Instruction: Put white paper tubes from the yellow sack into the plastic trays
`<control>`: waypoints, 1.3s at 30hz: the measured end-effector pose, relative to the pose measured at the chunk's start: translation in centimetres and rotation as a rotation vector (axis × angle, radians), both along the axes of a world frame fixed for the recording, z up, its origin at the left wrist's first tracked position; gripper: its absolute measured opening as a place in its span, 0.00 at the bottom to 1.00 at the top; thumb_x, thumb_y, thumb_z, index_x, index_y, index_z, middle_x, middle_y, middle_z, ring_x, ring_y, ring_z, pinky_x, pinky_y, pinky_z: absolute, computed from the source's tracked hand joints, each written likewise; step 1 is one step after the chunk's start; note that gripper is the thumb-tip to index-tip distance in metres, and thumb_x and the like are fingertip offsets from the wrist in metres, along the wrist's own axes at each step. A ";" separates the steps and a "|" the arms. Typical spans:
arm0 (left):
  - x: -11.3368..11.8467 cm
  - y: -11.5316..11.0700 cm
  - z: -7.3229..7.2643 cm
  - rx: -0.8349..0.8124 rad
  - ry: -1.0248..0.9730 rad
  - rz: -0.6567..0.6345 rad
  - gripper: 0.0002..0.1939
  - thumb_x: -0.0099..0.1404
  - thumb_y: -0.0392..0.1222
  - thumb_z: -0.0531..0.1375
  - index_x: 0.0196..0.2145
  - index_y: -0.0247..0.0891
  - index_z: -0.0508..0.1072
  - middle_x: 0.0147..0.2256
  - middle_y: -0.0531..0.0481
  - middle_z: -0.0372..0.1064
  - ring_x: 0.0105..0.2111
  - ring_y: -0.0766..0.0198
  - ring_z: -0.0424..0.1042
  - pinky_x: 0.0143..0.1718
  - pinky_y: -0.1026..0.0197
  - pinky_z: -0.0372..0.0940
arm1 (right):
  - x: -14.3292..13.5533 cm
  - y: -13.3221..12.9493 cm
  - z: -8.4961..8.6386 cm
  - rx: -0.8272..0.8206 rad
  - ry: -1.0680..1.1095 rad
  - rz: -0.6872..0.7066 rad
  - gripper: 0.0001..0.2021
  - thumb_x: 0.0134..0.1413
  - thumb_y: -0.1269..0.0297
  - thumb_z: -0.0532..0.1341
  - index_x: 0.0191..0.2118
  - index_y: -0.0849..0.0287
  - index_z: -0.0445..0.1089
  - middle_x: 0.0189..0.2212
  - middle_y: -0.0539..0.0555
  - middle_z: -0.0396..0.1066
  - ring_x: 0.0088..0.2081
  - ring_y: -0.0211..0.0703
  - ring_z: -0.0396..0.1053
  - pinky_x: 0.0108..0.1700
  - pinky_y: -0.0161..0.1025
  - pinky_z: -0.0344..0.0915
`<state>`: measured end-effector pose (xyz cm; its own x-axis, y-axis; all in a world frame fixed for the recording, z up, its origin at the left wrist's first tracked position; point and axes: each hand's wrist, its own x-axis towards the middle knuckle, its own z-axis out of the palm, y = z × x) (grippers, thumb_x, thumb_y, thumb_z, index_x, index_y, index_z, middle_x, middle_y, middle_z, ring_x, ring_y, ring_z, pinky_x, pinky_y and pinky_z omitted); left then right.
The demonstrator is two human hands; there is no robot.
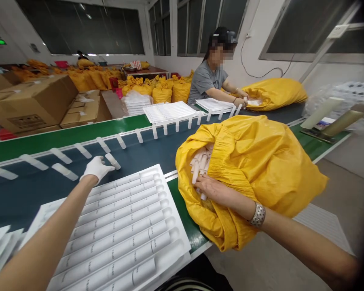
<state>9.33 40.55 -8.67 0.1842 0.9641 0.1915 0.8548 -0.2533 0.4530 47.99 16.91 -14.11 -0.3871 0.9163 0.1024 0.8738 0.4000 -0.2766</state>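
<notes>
My left hand (pixel 96 169), in a white glove, is over the dark belt. Its thumb and forefinger are apart, right beside a short white tube (pixel 113 161) lying there. Another such tube (pixel 64 171) rests on the belt farther left. On the right, the mouth of a large yellow sack (pixel 261 161) faces left, showing a heap of loose white tubes (pixel 202 159). My bare right hand (pixel 210 189) reaches into that mouth, fingers curled on tubes; its fingertips are partly hidden. Below my left hand sits a white tray (pixel 177 226) with rows of printed white tubes (pixel 121 218).
White tubes (pixel 83 150) form a line along the belt's (pixel 151 155) far edge. Across it, a person (pixel 210 76) handles things at another yellow sack (pixel 276 93). White trays (pixel 170 112) lie on the far green ledge. Cardboard boxes (pixel 33 101) and several yellow sacks stand behind.
</notes>
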 end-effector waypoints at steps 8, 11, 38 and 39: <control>6.0 -9.2 -1.0 -0.034 0.240 -0.347 0.16 0.67 0.47 0.56 0.47 0.44 0.79 0.45 0.47 0.77 0.48 0.50 0.73 0.49 0.54 0.67 | -1.2 1.0 0.3 0.044 0.116 -0.039 0.12 0.64 0.76 0.53 0.30 0.58 0.65 0.32 0.56 0.69 0.34 0.48 0.67 0.43 0.45 0.69; 7.6 -9.1 -1.0 -0.100 0.287 -0.440 0.19 0.67 0.51 0.53 0.41 0.42 0.81 0.40 0.42 0.77 0.44 0.46 0.74 0.44 0.51 0.68 | -1.2 0.0 2.4 0.078 0.165 -0.053 0.08 0.68 0.71 0.53 0.36 0.58 0.65 0.36 0.56 0.70 0.37 0.47 0.69 0.44 0.43 0.69; 7.3 -25.2 2.8 -0.581 -0.488 -0.568 0.19 0.69 0.55 0.56 0.54 0.50 0.74 0.53 0.48 0.75 0.54 0.49 0.74 0.54 0.48 0.72 | -6.7 -4.0 8.6 0.110 0.354 0.273 0.15 0.64 0.50 0.63 0.44 0.58 0.67 0.39 0.53 0.71 0.39 0.44 0.67 0.43 0.38 0.64; 7.5 -25.4 2.4 -0.540 -0.480 -0.592 0.18 0.70 0.54 0.56 0.53 0.50 0.74 0.52 0.48 0.75 0.53 0.50 0.74 0.54 0.48 0.72 | -6.8 -4.0 8.8 0.089 0.330 0.281 0.16 0.63 0.49 0.64 0.45 0.57 0.67 0.39 0.53 0.71 0.39 0.44 0.67 0.42 0.38 0.63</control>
<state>16.80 15.14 -6.24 0.6912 0.7190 -0.0722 0.3448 -0.2404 0.9074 41.19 12.87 -5.35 -0.5536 0.7619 0.3363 0.5981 0.6447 -0.4760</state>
